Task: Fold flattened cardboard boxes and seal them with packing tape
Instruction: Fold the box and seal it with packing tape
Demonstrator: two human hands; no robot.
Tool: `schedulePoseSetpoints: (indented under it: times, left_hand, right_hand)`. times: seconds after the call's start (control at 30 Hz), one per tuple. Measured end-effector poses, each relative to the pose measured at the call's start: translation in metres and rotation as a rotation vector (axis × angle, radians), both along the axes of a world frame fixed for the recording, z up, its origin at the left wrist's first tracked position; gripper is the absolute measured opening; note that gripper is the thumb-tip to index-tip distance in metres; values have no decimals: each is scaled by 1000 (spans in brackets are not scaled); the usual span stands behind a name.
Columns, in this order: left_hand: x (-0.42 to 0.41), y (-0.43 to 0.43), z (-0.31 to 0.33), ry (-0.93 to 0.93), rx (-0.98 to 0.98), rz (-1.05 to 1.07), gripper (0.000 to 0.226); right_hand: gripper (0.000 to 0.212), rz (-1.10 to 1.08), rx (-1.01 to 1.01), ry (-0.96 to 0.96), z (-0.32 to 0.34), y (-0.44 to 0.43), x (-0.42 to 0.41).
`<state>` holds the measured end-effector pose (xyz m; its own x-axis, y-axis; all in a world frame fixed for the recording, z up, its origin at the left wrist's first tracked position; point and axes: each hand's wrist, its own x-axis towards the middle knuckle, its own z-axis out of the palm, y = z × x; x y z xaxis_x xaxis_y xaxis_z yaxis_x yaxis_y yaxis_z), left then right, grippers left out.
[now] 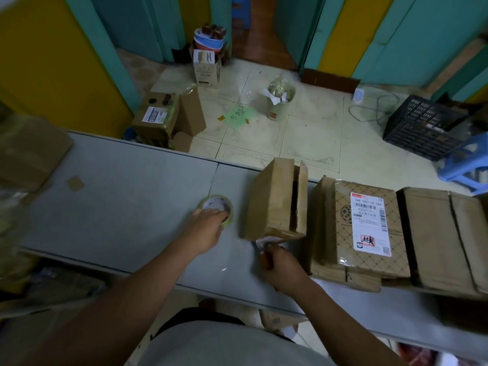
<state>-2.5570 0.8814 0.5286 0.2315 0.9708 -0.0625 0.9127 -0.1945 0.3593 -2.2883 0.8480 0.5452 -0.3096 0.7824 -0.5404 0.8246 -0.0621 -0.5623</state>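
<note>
A folded cardboard box [272, 202] stands on the grey table [118, 196], its top flaps partly apart with a dark gap between them. A roll of clear packing tape [217, 203] lies flat to the left of the box. My left hand [206, 228] rests on the roll's near edge, fingers curled over its rim. My right hand [280, 265] sits at the box's near bottom corner and pinches a whitish strip of tape or label [265, 240] that hangs off that corner.
A stack of flattened boxes [369, 233], the top one bearing a shipping label, lies right of the folded box. More flattened cardboard [29, 154] sits at the table's left end. Beyond the table on the tiled floor are boxes, a bin, a black crate [422, 128] and a blue stool [467, 165].
</note>
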Motion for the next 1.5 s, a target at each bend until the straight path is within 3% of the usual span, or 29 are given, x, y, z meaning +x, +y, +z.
schedulePoseSetpoints:
  times: [0.07, 0.33, 0.5, 0.63, 0.83, 0.97, 1.17, 1.33, 1.4, 1.5]
  left_hand:
    - [-2, 0, 3, -20, -13, 23, 26]
    - [-9, -3, 3, -14, -32, 4, 24]
    - [-11, -6, -1, -25, -21, 6, 25]
    - [-16, -9, -2, -46, -6, 19, 32]
    - [-22, -5, 3, -69, 11, 72, 37]
    - [-26, -3, 6, -78, 8, 79, 39]
    - [-30, -2, 8, -99, 11, 82, 38]
    - [-23, -3, 11, -58, -23, 98, 32]
    - [-19, -2, 7, -11, -33, 103, 27]
    - [-12, 1, 1, 24, -53, 141, 32]
  right_hand:
    - [27, 8, -30, 10, 1, -1, 3]
    - [29, 51, -6, -56, -6, -1, 9]
    - [43, 168, 59, -112, -12, 3, 6]
    - [48, 234, 159, 30, -10, 3, 7]
    - [59, 275, 173, -21, -26, -7, 10]
    - [31, 348, 235, -105, -20, -4, 4]
    - [57, 385, 278, -37, -32, -2, 0]
    - [37, 360, 300, 98, -1, 0, -5]
    - [19, 369, 397, 202, 19, 3, -3]
    - [12, 255, 610, 337, 65, 10, 1]
